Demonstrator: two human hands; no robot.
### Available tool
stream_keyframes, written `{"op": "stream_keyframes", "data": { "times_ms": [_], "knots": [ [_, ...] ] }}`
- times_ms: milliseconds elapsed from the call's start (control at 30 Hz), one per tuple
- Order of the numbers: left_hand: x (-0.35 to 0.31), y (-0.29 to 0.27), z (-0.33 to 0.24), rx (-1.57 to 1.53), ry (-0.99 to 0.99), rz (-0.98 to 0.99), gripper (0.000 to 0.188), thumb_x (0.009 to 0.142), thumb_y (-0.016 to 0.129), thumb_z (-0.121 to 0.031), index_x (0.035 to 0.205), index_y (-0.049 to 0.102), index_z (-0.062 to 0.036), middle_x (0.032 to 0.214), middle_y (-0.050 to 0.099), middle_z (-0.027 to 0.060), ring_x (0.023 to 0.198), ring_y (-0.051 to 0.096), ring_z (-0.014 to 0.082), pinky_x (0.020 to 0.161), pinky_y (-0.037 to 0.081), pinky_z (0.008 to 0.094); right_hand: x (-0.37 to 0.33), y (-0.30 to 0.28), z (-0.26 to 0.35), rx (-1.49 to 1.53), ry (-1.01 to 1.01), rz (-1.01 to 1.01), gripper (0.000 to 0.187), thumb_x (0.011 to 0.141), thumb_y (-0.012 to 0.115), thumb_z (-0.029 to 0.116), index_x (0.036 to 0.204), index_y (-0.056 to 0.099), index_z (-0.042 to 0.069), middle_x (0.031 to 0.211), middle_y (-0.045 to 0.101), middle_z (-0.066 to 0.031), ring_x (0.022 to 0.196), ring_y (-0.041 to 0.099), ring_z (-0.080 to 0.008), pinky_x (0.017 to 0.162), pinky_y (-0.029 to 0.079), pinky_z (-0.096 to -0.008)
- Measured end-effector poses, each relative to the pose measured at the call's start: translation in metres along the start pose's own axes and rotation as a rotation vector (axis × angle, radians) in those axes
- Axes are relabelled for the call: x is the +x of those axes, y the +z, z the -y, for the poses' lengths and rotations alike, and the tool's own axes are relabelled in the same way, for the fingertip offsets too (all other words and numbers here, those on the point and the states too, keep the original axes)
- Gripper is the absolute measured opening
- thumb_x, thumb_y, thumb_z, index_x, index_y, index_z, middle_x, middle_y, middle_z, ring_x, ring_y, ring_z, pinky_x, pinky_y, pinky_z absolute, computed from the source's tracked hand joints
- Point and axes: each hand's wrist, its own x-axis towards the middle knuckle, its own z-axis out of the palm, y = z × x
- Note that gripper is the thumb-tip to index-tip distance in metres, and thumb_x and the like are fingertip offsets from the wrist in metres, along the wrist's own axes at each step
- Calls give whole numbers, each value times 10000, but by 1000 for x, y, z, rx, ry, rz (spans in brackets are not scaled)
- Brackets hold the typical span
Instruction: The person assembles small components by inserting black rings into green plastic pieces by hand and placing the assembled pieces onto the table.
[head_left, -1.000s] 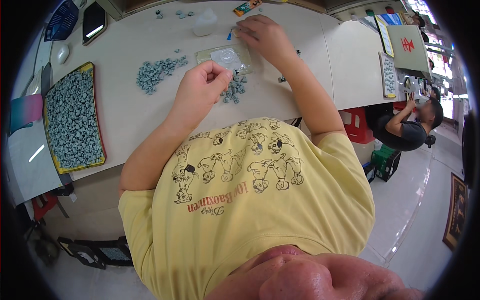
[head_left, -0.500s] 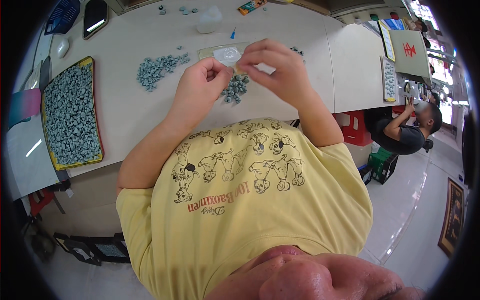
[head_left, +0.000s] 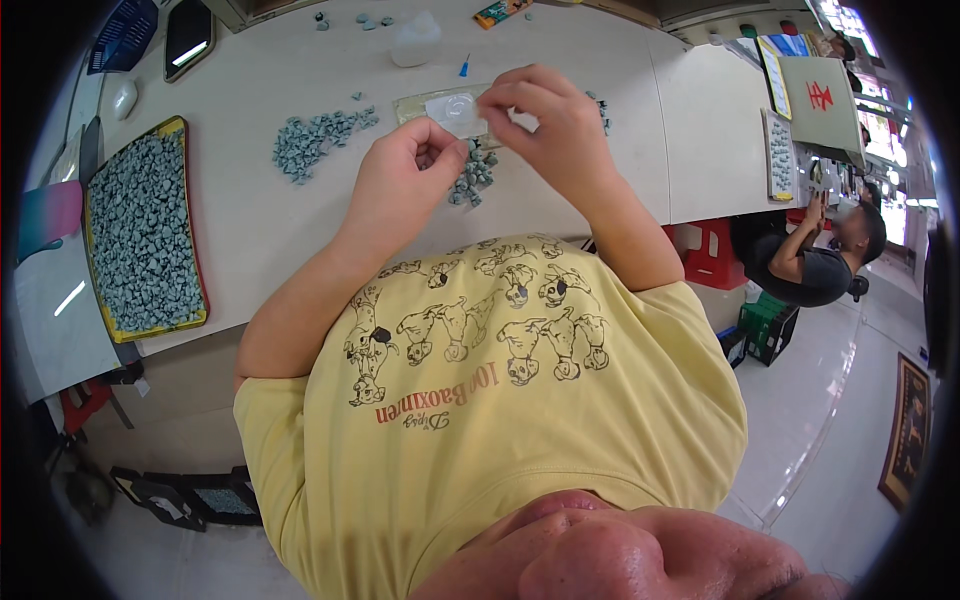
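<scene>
Two loose heaps of small grey-blue plastic pieces lie on the pale surface, one heap left of the hands, one under them; a third mass fills one yellow-rimmed tray. Both hands pinch one small clear plastic bag just above the surface: the left hand has its fingers curled tight at the bag's lower edge, the right hand grips its right edge between thumb and forefinger.
</scene>
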Motion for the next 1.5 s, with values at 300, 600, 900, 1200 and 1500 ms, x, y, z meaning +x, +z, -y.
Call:
{"op": "stream_keyframes", "data": {
  "times_ms": [300,600,900,1200,1500],
  "knots": [
    [-1,-1,0,-24,39,0,140,846,582,-131,809,555,1,674,536,-23,608,448,38,551,385,192,13,-1,-35,-136,174,-123,124,755,663,95,872,672,59,885,634,-42,691,598,-143,616,493,-259],
    [-1,-2,1,-45,51,-10,128,846,580,-122,811,553,-2,678,537,-25,615,455,41,554,389,195,-7,-13,6,219,240,314,133,748,658,58,879,674,48,792,645,-52,664,585,-128,603,463,-236],
    [1,2,12,181,1,75,162,824,600,-151,777,556,-3,656,540,-7,602,467,63,553,399,217,-12,-22,-16,26,333,221,127,774,616,60,887,665,29,806,639,-83,680,596,-182,629,475,-264],
    [3,3,6,-268,-155,147,96,801,543,-67,875,523,-11,757,508,2,607,426,76,543,379,219,-25,-45,-75,-484,436,259,190,739,574,17,921,631,13,868,614,-129,751,587,-273,690,473,-334],
    [11,0,-5,-913,-209,60,147,765,415,23,902,461,46,855,479,97,707,437,161,616,405,265,-18,-45,-75,-352,473,235,162,710,583,20,866,618,4,818,591,-108,719,585,-210,685,475,-298]
  ]
}}
